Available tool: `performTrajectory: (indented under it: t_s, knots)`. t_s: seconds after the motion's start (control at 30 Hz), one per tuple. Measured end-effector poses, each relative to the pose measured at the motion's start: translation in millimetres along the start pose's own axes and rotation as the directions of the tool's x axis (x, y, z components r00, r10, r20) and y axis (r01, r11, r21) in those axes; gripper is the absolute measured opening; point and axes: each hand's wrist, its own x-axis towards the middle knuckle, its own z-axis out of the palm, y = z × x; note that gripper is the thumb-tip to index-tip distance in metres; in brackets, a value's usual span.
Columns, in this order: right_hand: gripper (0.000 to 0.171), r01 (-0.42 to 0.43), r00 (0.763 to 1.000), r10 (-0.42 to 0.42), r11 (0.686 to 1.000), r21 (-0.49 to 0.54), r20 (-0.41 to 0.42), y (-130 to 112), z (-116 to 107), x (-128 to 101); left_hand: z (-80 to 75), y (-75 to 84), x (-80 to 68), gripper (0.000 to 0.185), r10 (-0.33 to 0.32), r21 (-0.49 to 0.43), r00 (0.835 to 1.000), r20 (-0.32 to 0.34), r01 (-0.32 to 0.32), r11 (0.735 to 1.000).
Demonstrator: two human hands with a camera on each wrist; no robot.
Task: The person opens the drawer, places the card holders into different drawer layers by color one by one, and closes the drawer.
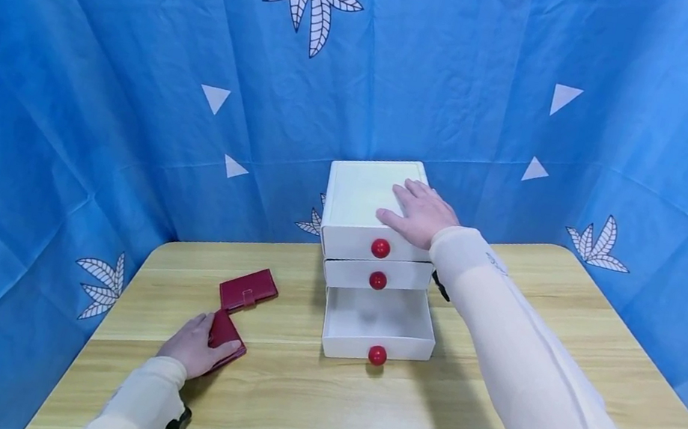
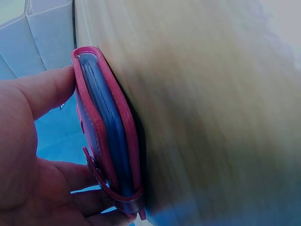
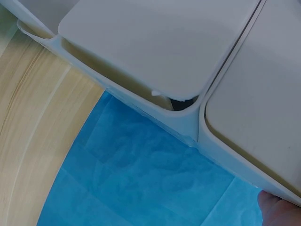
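Thumb and fingers of my left hand (image 1: 195,347) grip a dark red card holder (image 1: 224,333) at its edges, low over the left part of the table. In the left wrist view, the card holder (image 2: 113,122) shows a stack of clear sleeves between its covers and a snap strap at one end. A second red card holder (image 1: 248,289) lies flat just beyond it. My right hand (image 1: 421,214) rests with spread fingers on top of a white drawer box (image 1: 360,198). The box's bottom drawer (image 1: 351,346) is pulled out, with nothing visible inside.
Red round knobs (image 1: 381,249) mark the fronts of the drawers. The box stands near the back of the wooden table (image 1: 296,419). A blue patterned curtain (image 1: 407,81) hangs close behind the table and along its sides.
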Motion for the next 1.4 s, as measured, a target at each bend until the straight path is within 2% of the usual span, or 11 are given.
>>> performTrajectory:
  t_s: [0.47,0.83,1.1,1.3,1.4]
  knots:
    - [0.082,-0.004,1.0,0.004,1.0,-0.005,0.001,1.7,-0.6,-1.6,8.2,-3.7,8.2,0.096,-0.005,-0.002,1.0,-0.008,0.005,1.0]
    - [0.081,0.007,1.0,-0.007,1.0,-0.006,-0.009,3.8,1.7,-0.3,3.2,1.4,5.5,0.092,0.011,-0.018,1.0,-0.012,-0.011,1.0]
    - [0.081,0.009,1.0,-0.009,1.0,0.002,-0.014,2.1,2.6,1.1,-1.8,-4.7,3.3,0.088,0.013,-0.058,1.0,-0.015,-0.014,0.998]
    - [0.082,0.007,1.0,-0.007,1.0,0.0,-0.002,0.4,1.4,0.8,-7.5,-15.6,0.6,0.095,-0.068,-0.049,0.998,-0.01,0.067,0.997]
    - [0.081,0.001,1.0,-0.001,1.0,-0.003,-0.001,0.6,0.4,0.7,-8.8,-20.6,1.0,0.098,-0.088,-0.036,0.996,-0.008,0.088,0.995]
